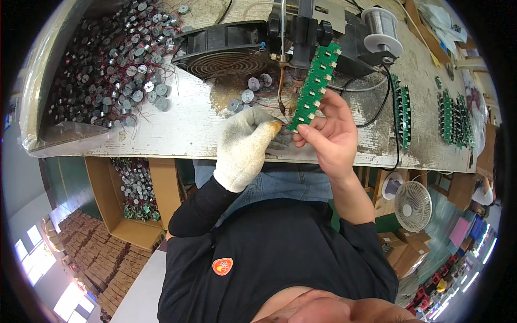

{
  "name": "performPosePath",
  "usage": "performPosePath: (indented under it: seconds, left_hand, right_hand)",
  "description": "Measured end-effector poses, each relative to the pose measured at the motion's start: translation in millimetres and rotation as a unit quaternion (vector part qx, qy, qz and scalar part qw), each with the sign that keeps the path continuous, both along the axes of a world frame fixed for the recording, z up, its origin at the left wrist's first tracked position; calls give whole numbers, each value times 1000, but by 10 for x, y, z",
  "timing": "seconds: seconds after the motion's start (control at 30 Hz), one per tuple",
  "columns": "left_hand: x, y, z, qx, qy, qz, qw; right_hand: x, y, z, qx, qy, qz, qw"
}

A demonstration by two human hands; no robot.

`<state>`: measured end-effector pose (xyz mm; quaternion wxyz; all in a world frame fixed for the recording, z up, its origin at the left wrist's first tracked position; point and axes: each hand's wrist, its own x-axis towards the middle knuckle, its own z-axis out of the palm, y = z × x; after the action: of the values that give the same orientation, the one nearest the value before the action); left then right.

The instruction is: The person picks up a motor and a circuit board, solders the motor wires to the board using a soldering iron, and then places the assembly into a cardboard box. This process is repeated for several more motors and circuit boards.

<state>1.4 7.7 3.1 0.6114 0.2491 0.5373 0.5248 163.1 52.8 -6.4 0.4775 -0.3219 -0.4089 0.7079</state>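
Note:
My right hand (334, 137) is bare and pinches the lower end of a long green circuit board (314, 89), held slanting upward with a row of small pale connectors along it. My left hand (245, 140) wears a white glove with a yellowed fingertip. Its thumb and forefinger are pressed together at the board's lower end; whatever lies between them is too small to make out. Just above the fingertips hangs the brownish tip of a soldering iron (281, 97), fixed to a stand. Small round metal motors (247, 96) with red wires lie beyond my left hand.
A heap of similar motors (124, 70) fills the far left. A black fan (226, 56) stands behind my left hand, with a solder wire spool (381, 29) at the back right. More green boards (402, 113) lie on the right; a cardboard box (121, 229) sits below the table's left side.

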Motion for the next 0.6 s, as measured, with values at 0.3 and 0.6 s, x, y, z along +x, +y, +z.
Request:
performPosePath:
  seconds: [0.3,0.6]
  left_hand:
    - [-24,-60,-33,18,91,-3,996]
    - [1,-66,-37,33,75,7,997]
  right_hand:
    - [11,-25,0,-1,-6,-5,1000]
    - [7,-43,-7,1,-5,-5,1000]
